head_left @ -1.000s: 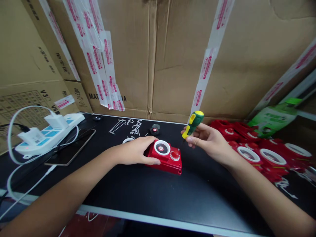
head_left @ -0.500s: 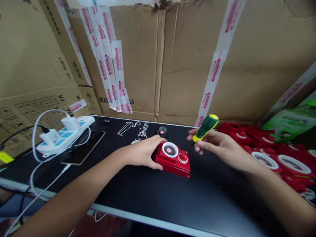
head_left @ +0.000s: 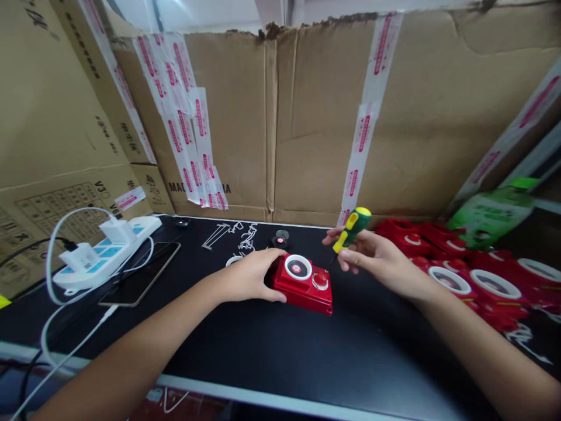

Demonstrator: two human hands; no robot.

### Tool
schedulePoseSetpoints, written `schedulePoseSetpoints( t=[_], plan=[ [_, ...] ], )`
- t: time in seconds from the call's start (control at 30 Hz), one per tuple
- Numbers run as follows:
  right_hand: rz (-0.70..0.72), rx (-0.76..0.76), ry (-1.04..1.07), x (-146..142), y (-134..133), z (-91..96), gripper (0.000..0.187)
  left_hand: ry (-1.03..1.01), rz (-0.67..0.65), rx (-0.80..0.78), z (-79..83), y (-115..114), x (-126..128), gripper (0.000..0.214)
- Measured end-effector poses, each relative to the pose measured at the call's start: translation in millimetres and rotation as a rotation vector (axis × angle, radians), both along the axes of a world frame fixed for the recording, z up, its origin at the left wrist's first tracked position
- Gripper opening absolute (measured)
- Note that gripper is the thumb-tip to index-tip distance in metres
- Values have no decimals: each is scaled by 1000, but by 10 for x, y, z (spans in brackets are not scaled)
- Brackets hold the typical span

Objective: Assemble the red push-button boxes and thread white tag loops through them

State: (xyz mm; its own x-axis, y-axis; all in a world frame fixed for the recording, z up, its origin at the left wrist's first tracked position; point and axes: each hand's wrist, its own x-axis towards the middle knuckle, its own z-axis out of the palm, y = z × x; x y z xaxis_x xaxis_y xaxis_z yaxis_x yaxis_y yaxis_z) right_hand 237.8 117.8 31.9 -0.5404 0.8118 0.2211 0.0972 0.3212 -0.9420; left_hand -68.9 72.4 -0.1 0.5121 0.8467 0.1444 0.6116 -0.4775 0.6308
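My left hand [head_left: 258, 275] is wrapped round the left end of a red box-shaped device [head_left: 307, 295] that sits on the black table. On top of the device are a white-ringed round speaker [head_left: 298, 267] and a small red dome [head_left: 320, 279]. My right hand [head_left: 362, 250] grips a screwdriver [head_left: 352, 229] with a green and yellow handle. The screwdriver is tilted, its shaft pointing down just off the device's far right corner; the tip is hard to make out. A loose black speaker [head_left: 280, 239] lies behind the device.
Several similar red devices [head_left: 442, 266] are gathered at the right, with a green bottle [head_left: 491, 213] behind them. To the left lie a power strip [head_left: 107, 251], cables and a phone [head_left: 142, 275]. Small white pieces [head_left: 248, 237] lie at the back, before a cardboard wall [head_left: 315, 128].
The view has tilted up and shifted slightly right. My left hand keeps its hold on the device, and the screwdriver stays in my right hand, near the same corner.
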Motion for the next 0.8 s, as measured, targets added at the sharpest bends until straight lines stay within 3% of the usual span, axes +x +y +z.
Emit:
schedulePoseSetpoints(
  t=[0.13, 0.3, 0.63, 0.8],
  plan=[
    [69, -19, 15, 18, 21, 17, 38, -66, -12, -51, -39, 29, -21, 85],
    [8, -28, 20, 19, 35, 25, 39, -120, -29, -149, -58, 20, -46, 89],
    [-142, -33, 110, -91, 44, -122, 48, -96, -37, -165, 1, -2, -17, 86],
    [-42, -67, 63, -11, 28, -38, 50, -84, -27, -170, 16, -8, -22, 78]
  ],
)
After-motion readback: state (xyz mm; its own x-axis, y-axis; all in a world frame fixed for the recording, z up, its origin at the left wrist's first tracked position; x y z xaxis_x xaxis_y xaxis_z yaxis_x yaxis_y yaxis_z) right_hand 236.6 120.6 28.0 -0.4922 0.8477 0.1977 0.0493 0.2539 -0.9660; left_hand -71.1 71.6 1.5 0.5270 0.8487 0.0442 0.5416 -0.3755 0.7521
